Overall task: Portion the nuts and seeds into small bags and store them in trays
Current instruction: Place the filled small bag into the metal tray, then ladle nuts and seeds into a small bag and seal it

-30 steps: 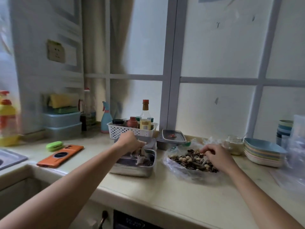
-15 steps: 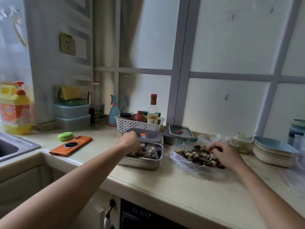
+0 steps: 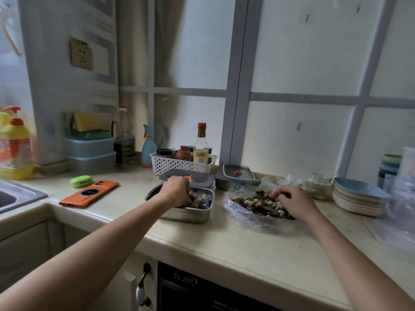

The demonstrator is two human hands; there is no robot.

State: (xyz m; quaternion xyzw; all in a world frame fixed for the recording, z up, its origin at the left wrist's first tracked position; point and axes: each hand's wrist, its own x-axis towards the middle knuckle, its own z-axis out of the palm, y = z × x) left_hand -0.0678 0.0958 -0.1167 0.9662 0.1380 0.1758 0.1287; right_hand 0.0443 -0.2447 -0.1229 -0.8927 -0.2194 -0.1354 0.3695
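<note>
So both arms are stretched out over the bench (image 3: 224, 243). The left hand (image 3: 177, 189) is down inside the open steel tray (image 3: 186, 215), knuckles up, fingers curled down onto the small bags (image 3: 199, 199) of nuts already sitting in there. Honestly can't tell if its grip is clamped on a bag or just resting on them, the fingertips are hidden. The right hand (image 3: 292, 200) is on the right edge of the nuts and seeds (image 3: 253, 204), which are piled loose on a clear plastic bag (image 3: 244, 215) spread flat just right of the tray. Its fingers are bent with the tips buried in the pile, so can't tell whether that grip has anything in it either.

Just behind the open tray is a grey lid (image 3: 202, 179), and next to that a second tray (image 3: 235, 176) with its lid on. A white basket (image 3: 179, 164) of bottles stands behind those. Off to the left there's an orange phone (image 3: 89, 194) and a little green case (image 3: 80, 181). On the right, a glass jar (image 3: 318, 186) and a stack of plates (image 3: 357, 198)
</note>
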